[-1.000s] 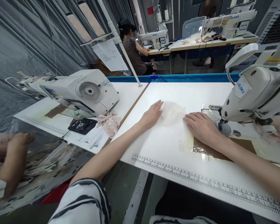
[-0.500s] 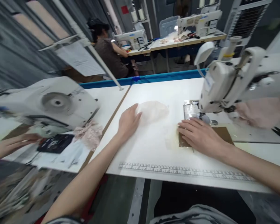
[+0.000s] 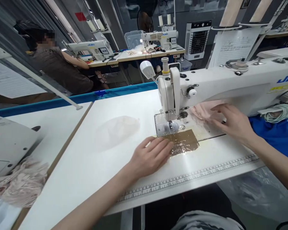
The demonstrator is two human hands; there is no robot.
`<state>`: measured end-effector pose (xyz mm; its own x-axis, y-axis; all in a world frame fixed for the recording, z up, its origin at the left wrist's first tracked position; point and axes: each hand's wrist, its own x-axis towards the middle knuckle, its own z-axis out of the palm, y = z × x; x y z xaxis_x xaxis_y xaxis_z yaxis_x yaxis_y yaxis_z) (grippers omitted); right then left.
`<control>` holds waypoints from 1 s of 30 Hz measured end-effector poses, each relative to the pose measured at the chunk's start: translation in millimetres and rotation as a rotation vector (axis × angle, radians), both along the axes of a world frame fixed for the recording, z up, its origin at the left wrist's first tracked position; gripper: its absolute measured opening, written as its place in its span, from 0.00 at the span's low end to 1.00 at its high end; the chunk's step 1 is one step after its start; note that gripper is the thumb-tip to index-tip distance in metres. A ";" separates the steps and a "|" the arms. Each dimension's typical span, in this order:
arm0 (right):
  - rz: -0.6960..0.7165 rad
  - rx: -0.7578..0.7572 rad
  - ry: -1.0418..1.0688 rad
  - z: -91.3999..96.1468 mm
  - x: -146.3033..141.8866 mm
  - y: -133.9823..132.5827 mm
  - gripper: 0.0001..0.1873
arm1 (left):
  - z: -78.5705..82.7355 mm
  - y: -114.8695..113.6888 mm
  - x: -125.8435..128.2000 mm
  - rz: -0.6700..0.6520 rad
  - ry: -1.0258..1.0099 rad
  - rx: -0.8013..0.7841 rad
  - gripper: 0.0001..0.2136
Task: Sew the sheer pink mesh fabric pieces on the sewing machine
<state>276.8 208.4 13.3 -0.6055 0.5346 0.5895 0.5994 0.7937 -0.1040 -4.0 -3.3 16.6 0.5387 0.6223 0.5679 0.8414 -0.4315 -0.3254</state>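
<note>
My left hand (image 3: 151,156) lies on the white table with its fingers stretched over the left end of a brown, tape-covered plate (image 3: 186,143), just in front of the sewing machine's needle area. Behind the needle, under the machine arm, lies a bunched pink fabric (image 3: 204,111). My right hand (image 3: 237,123) is at its right side, thumb and fingers apart; whether they touch it I cannot tell. A pale, almost white fabric piece (image 3: 121,129) rests flat on the table, left of the sewing machine (image 3: 175,89) and away from both hands.
A printed ruler strip (image 3: 172,182) runs along the table's front edge. Frilly pink fabric (image 3: 28,182) is heaped at the left beside another machine. Blue cloth (image 3: 273,134) and a coiled cord (image 3: 278,113) lie at right. A co-worker (image 3: 60,64) sits behind the blue divider.
The view has turned right. My left hand has left the pale fabric piece and moved onto the brown plate. My right hand has gone from that plate to the pink fabric.
</note>
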 end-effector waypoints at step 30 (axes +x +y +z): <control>0.101 -0.311 0.320 1.7 -0.7 14.3 0.05 | -6.0 129.4 102.6 0.201 -0.272 -0.456 0.25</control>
